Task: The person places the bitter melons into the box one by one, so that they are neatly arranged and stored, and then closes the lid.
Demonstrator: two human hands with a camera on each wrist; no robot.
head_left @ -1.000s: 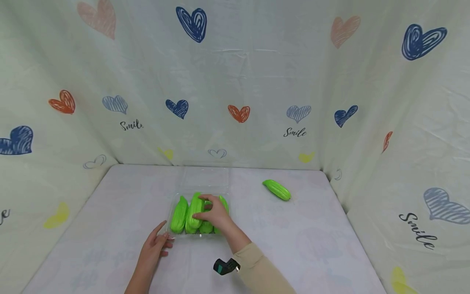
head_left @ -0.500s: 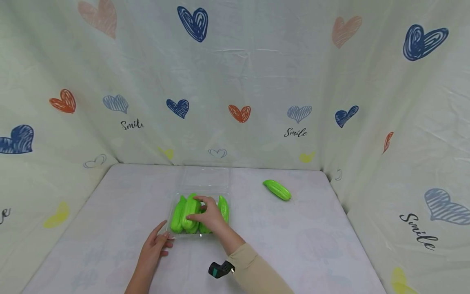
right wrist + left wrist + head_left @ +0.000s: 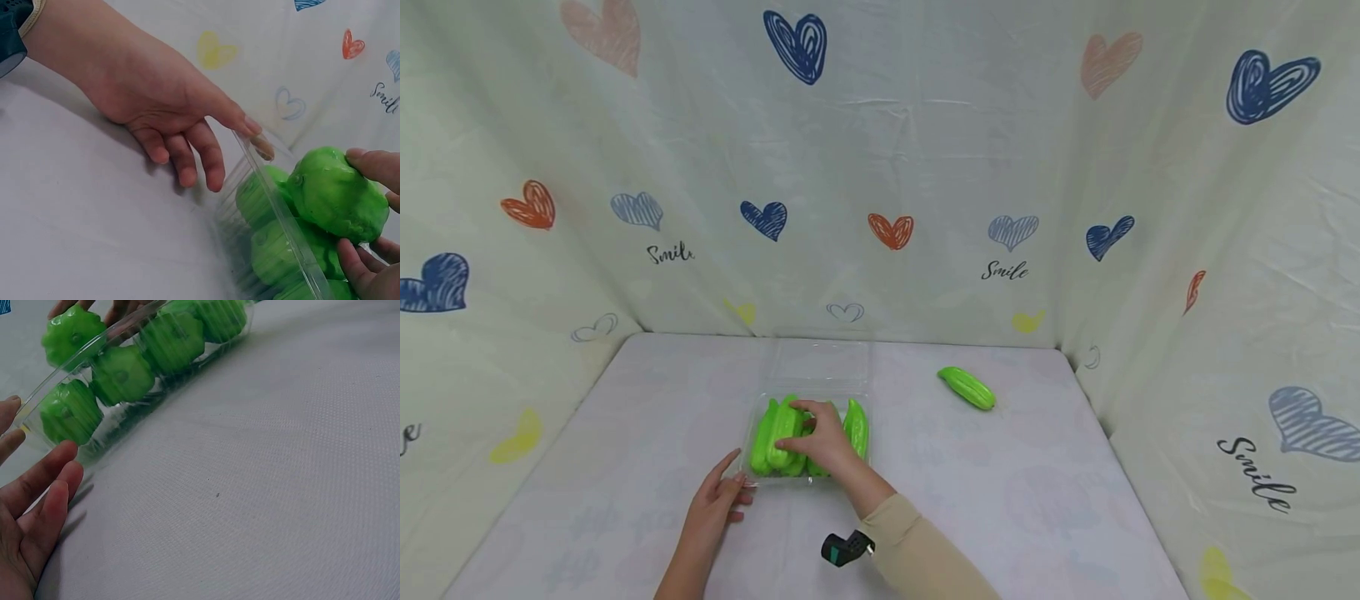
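A clear plastic clamshell box holds several green ridged gourds in a row. My right hand grips another ridged gourd between thumb and fingers. In the right wrist view this held gourd sits above the row, over the box rim, at the left part of the box. My left hand rests at the box's near left corner, thumb and index finger touching the rim there, the other fingers loosely bent outside the wall. The right hand hides part of the gourds in the middle.
The box's transparent lid lies folded back toward the rear edge of the table. One more green gourd lies on the white tablecloth, right of the box. A curtain printed with hearts encloses the back and sides.
My right hand has moved left with the held gourd, closer to the leftmost gourd in the box. More of the gourd at the right end shows. The left hand has stayed at the corner.
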